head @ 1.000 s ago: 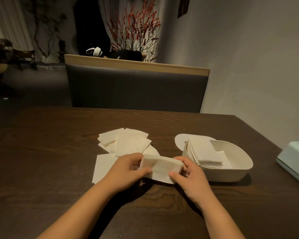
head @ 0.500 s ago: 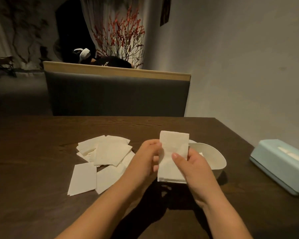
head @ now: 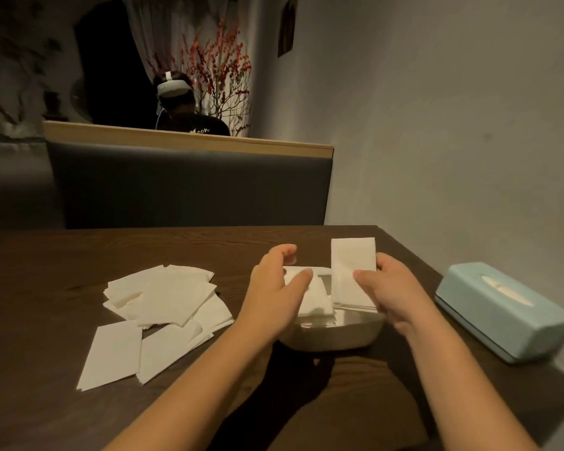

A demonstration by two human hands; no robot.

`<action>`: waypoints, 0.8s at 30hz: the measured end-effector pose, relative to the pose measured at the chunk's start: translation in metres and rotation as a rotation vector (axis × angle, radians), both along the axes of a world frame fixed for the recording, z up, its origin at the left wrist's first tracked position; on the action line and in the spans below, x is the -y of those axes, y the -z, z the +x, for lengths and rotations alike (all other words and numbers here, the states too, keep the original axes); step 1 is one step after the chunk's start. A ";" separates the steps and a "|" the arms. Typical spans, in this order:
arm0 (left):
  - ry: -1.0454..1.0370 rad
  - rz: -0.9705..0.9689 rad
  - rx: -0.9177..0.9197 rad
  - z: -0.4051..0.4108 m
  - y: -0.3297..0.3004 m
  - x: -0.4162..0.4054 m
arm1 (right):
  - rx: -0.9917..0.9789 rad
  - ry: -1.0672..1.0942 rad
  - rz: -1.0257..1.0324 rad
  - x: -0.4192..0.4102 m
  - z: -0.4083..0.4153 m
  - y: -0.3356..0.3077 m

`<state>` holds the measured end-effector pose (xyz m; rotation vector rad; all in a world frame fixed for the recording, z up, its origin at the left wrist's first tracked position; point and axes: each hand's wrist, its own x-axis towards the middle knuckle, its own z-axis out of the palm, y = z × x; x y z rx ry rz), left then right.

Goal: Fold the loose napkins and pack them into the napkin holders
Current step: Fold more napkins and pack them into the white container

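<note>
My right hand point(head: 388, 288) grips a folded white napkin point(head: 350, 271) upright over the right side of the white oval napkin holder point(head: 336, 336). Its lower edge is at the holder's rim. My left hand point(head: 277, 288) hovers over the holder's left side with fingers relaxed, thumb touching the napkins point(head: 313, 297) that stand inside. A pile of loose white napkins point(head: 163, 297) lies on the dark wooden table point(head: 46, 271) to the left, with two flat sheets point(head: 111, 353) nearer me.
A light blue tissue box point(head: 502, 310) sits at the table's right edge by the wall. A grey booth seat back point(head: 189, 183) stands behind the table, and a person with a white headset point(head: 173, 89) sits beyond it.
Both hands carried the folded napkin right, over the holder. My left hand has let go of it and now touches the napkins inside; the right hand alone holds it upright.
</note>
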<state>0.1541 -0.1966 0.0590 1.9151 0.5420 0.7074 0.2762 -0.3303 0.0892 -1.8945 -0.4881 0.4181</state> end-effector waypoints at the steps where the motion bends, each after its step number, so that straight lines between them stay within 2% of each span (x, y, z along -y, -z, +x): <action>1: 0.003 0.105 -0.062 0.002 0.004 -0.003 | 0.009 -0.012 -0.068 -0.002 0.008 0.000; 5: 0.067 0.355 -0.289 0.007 0.013 -0.005 | -0.026 -0.062 -0.342 -0.015 0.028 0.005; 8: 0.160 0.517 -0.482 0.011 0.020 -0.002 | 0.030 -0.115 -0.591 -0.025 0.030 0.005; 10: 0.200 0.554 -0.565 0.013 0.022 -0.002 | 0.080 -0.149 -0.713 -0.029 0.026 0.003; 13: 0.217 0.556 -0.590 0.012 0.023 -0.001 | 0.144 -0.208 -0.843 -0.034 0.022 0.003; 20: 0.235 0.523 -0.596 0.009 0.021 -0.001 | 0.283 -0.227 -0.910 -0.036 0.014 0.008; 24: 0.180 0.451 -0.445 0.008 0.014 -0.003 | 0.503 -0.127 -0.788 -0.036 0.010 -0.005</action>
